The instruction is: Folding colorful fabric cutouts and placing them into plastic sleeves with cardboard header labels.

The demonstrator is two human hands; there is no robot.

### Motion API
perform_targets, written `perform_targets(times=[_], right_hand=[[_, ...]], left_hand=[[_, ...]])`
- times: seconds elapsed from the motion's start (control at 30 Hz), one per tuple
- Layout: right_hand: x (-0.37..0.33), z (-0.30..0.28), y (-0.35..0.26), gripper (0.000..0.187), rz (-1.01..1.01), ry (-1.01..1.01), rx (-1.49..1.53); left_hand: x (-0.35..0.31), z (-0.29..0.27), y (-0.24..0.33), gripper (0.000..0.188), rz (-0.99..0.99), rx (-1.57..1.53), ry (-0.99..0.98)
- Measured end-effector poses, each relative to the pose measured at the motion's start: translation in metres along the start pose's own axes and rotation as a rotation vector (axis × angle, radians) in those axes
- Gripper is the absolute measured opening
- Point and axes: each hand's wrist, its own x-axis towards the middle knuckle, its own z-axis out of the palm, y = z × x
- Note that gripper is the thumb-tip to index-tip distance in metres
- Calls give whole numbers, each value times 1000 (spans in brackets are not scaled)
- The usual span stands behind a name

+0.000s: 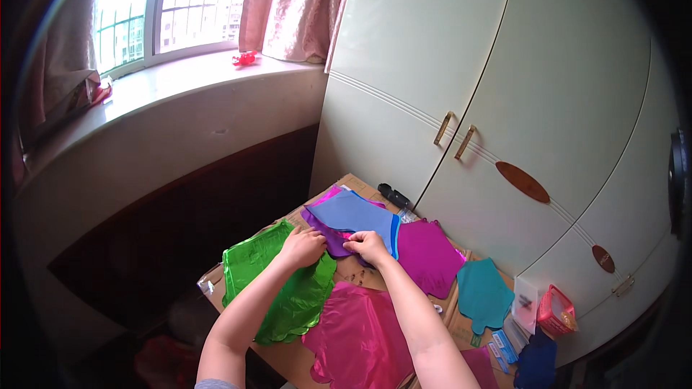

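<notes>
My left hand [306, 246] reaches over a shiny green foil-like sheet [267, 281]; its fingers are curled together at the edge of a purple sheet [334, 240]. Close to its right, my right hand [368, 247] pinches thumb and fingers together beside a small bright pink bit [347, 235]. What either hand grips is too small to make out. Just beyond them lies a blue-grey sheet [357, 212] on top of the purple one. A glossy crimson sheet [357, 335] with a wavy edge spreads between my forearms, and a magenta sheet [429, 256] lies right of my right hand.
Brown cardboard [353, 272] covers the work surface. To the right are a teal sheet [485, 292], a blue-and-white box [504, 346], a red basket [556, 311] and a dark blue piece [535, 361]. A black object [393, 194] lies near the pale wardrobe [425, 43].
</notes>
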Motion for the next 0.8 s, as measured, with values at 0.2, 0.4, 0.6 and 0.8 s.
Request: perform_targets(times=[0.2,0.4,0.6,0.8], right_hand=[[-5,-9,10,13,-48,185,171],[-10,-78,10,6,-78,580,469],[-50,-169,-34,14,-282,925,207],[-101,-152,-134,7,-591,936,-494]], left_hand=[[33,2,-7,63,-244,102,-170],[39,-16,19,89,-285,257,-396],[40,-8,16,90,-301,232,-389],[33,-16,9,86,-333,163,-319]])
